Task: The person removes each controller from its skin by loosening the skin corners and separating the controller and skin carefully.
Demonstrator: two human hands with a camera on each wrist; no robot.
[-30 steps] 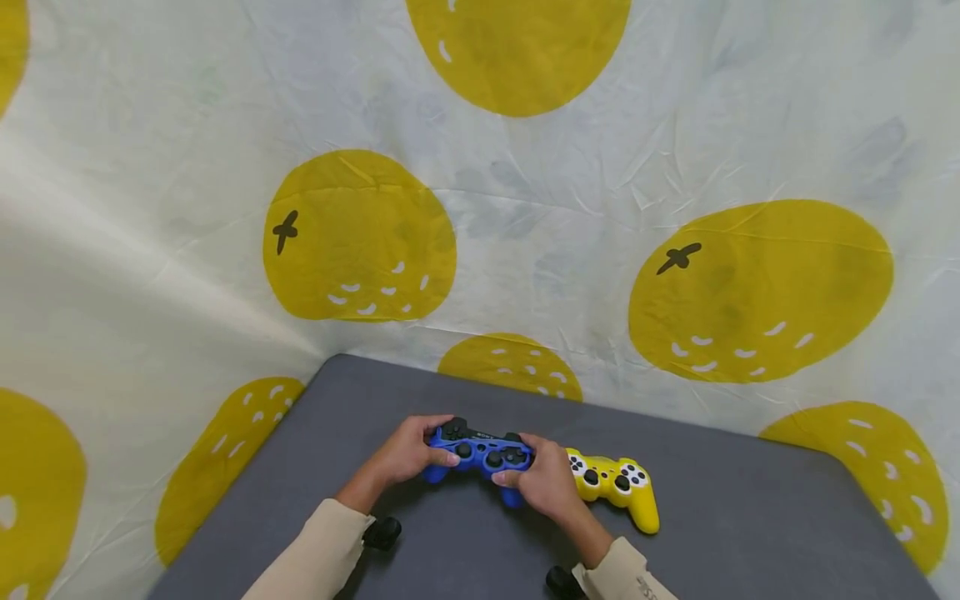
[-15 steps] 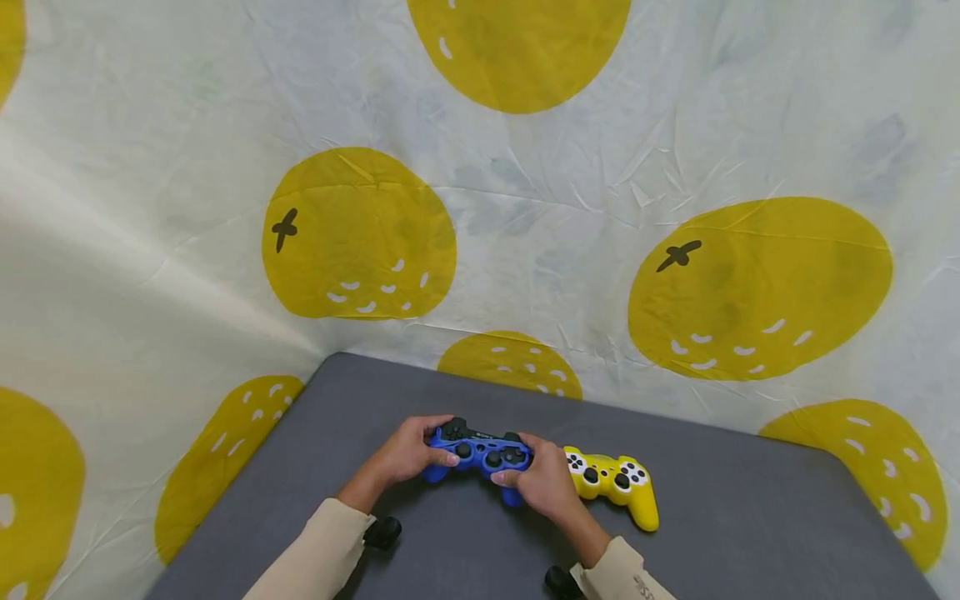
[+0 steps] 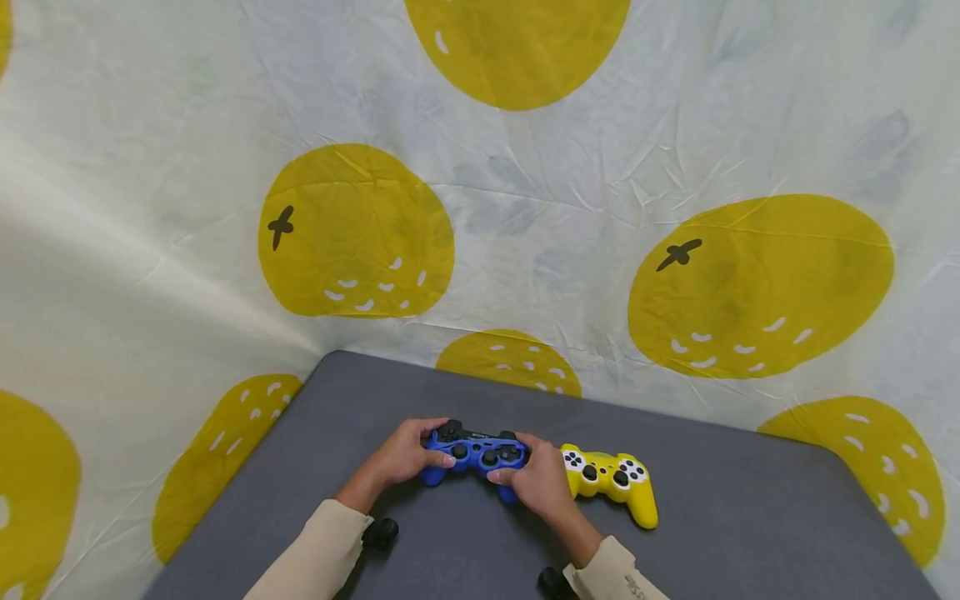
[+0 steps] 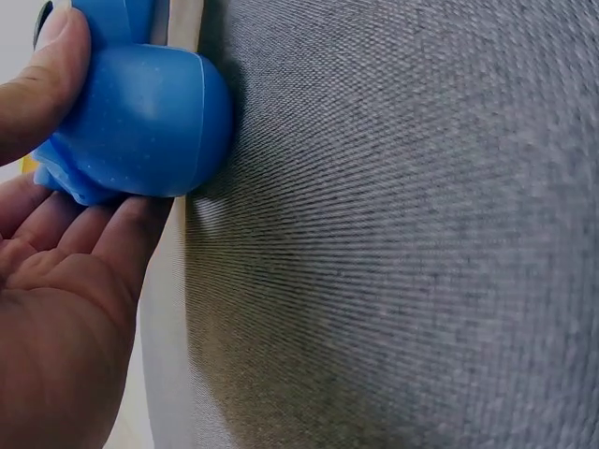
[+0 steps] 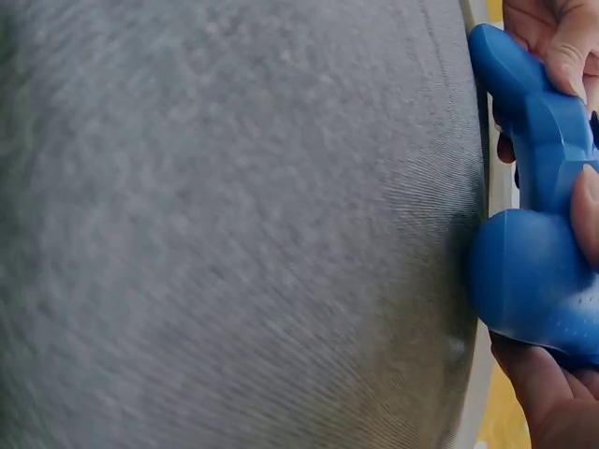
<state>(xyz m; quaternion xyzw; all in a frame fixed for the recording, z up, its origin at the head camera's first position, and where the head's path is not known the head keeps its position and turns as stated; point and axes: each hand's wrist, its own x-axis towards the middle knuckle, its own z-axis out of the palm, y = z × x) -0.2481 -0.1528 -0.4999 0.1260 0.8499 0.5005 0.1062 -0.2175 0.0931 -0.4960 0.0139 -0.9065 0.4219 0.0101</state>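
Two bare hands met low in the centre of the head view, one at each end of a blue game controller. The left hand (image 3: 405, 452) gripped the left end, its thumb laid over the top face near a thumbstick; the left wrist view showed its fingers reaching beneath a rounded blue handle. The right hand (image 3: 542, 481) gripped the right end in the same way, thumb on top. Neither hand was spread wide: each was closed about as far as the controller's thickness allowed.

The blue controller (image 3: 474, 450) lay directly between the hands, its long axis running from hand to hand, nearly level across the frame with the right end slightly lower. Its handles pointed down the frame, towards the person. The wrist views showed the handle ends close to the tabletop, but whether they touched it could not be told.

Just right of the right hand, a yellow game controller (image 3: 604, 477) with black thumbsticks lay on the grey tabletop (image 3: 735, 517). Its long axis also ran sideways, sloping down to the right. The right hand was much the nearer, partly covering its left handle in this view; contact was unclear.

Cream sleeves (image 3: 318, 550) entered from the bottom edge, with a black device (image 3: 380, 533) at each wrist. A white cloth (image 3: 540, 250) printed with large yellow fruit filled the upper frame.
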